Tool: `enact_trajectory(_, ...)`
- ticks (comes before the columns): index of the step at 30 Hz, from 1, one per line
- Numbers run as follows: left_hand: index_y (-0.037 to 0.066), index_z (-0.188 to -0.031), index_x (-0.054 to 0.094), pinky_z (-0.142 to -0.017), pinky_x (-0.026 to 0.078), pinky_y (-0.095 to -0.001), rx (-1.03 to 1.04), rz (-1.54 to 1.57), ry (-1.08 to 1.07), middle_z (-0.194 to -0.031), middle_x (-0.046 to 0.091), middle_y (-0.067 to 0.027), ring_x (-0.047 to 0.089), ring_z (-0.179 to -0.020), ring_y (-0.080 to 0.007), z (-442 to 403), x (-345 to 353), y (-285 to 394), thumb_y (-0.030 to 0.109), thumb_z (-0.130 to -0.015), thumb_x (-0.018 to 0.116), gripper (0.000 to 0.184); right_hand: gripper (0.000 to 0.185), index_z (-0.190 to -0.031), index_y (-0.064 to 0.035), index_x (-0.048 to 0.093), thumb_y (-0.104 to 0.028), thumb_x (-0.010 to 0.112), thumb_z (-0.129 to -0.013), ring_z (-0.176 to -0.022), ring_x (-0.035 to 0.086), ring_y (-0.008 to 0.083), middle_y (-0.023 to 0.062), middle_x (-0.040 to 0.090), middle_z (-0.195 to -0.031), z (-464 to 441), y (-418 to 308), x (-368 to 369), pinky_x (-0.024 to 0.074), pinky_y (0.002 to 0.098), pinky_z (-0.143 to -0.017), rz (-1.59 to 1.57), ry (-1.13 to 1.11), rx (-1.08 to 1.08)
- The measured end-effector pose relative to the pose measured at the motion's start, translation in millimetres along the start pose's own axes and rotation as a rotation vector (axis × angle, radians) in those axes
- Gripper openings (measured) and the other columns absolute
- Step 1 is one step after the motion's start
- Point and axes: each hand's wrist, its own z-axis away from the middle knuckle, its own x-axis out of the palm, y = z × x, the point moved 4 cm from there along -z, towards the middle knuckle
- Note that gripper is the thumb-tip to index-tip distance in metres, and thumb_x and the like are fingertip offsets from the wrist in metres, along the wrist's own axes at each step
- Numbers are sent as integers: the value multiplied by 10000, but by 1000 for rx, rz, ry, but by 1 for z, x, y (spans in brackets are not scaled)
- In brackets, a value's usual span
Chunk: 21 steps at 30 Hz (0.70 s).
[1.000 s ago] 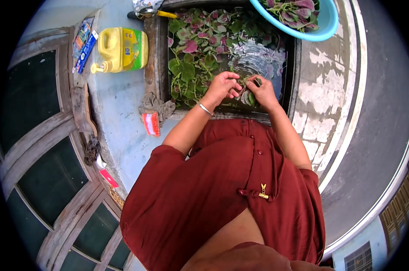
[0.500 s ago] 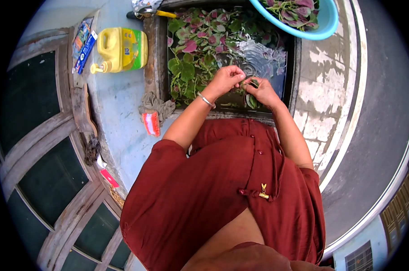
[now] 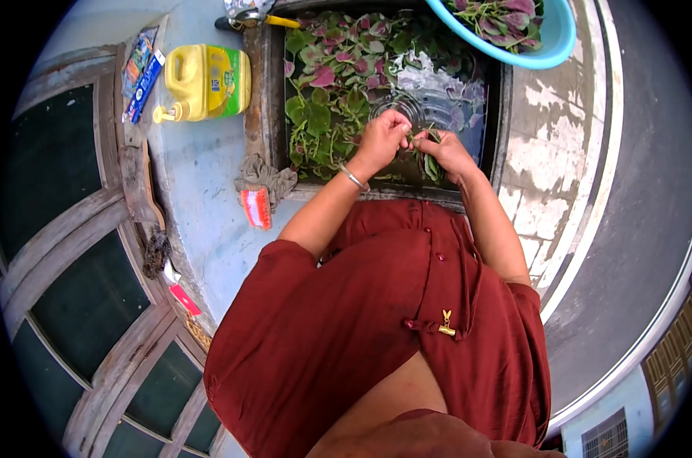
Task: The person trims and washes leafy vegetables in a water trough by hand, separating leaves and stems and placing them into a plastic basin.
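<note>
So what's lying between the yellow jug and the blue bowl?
Between the yellow jug and the blue bowl, the head view shows leafy greens in a dark-rimmed basin.

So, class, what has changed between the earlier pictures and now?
The left hand has curled its spread fingers in, close to the right hand, which keeps hold of the green leafy sprig. The round water ripples now centre farther left. The yellow plastic jug stayed put.

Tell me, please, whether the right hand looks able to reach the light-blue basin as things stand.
Likely yes: the basin sits beyond the right hand, at the far right of the trough, and nothing upright seems to block the way, though that hand holds a leafy sprig.
</note>
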Motion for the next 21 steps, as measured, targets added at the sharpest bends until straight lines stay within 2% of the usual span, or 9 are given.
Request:
enact_trajectory(1,24,-887,526,-495,411,-182,0,0,0,-668,548,2,531,-556,-62,1,2,0,113,-891,524,89,73,-803,-35,617,-104,620,-779,-603,519,73,3,588,-700,-2,1,-1,421,226,-564,6,11,13)
enact_trajectory(3,17,-879,506,-504,426,-203,349,-334,60,-671,543,-15,537,-551,-78,6,5,14,104,-901,493,91,71,-783,-36,610,-106,610,-778,-592,519,77,7,585,-692,-7,4,1,421,230,-547,-18,44,13)
enact_trajectory(6,17,-885,490,-509,433,-215,483,-408,94,-679,540,-30,542,-550,-90,13,8,27,97,-907,471,86,80,-766,-40,594,-116,592,-791,-575,529,91,16,580,-689,-10,12,0,430,239,-521,-51,127,52)
enact_trajectory(10,28,-899,494,-505,428,-206,280,-105,177,-688,546,-20,542,-561,-74,2,-12,23,86,-901,482,59,82,-817,-50,568,-130,567,-834,-594,576,124,29,576,-720,4,11,-10,477,257,-531,-347,87,28)
enact_trajectory(12,33,-893,506,-503,423,-195,153,-193,154,-695,550,-11,538,-565,-64,-3,-30,10,81,-899,485,53,84,-870,-59,545,-143,546,-860,-636,614,156,49,597,-766,10,8,-21,518,279,-548,-443,-40,-27)
enact_trajectory(14,30,-904,544,-515,438,-222,101,-242,143,-686,558,-17,542,-540,-85,-1,-41,-2,73,-883,503,63,89,-852,-68,536,-155,536,-872,-662,628,170,77,621,-805,25,-9,-17,515,261,-542,-567,49,-27)
enact_trajectory(16,41,-914,582,-593,465,-289,-97,-518,-92,-737,573,-49,579,-616,-155,4,-44,-18,61,-854,524,86,106,-853,-72,529,-175,543,-875,-690,635,178,91,628,-822,30,-14,-27,509,253,-533,-486,38,8)
enact_trajectory(17,58,-923,607,-693,463,-351,94,-789,-93,-820,577,-103,587,-747,-249,11,-45,-23,72,-821,557,115,123,-854,-77,523,-195,549,-878,-717,643,185,105,636,-839,32,-13,-34,503,246,-523,-406,26,44)
enact_trajectory(21,64,-888,605,-721,455,-385,104,-885,-29,-838,549,-131,563,-830,-308,22,-30,-29,128,-807,591,104,146,-868,-96,513,-220,591,-868,-592,547,117,42,574,-718,22,12,-54,435,227,-455,-442,39,-54)
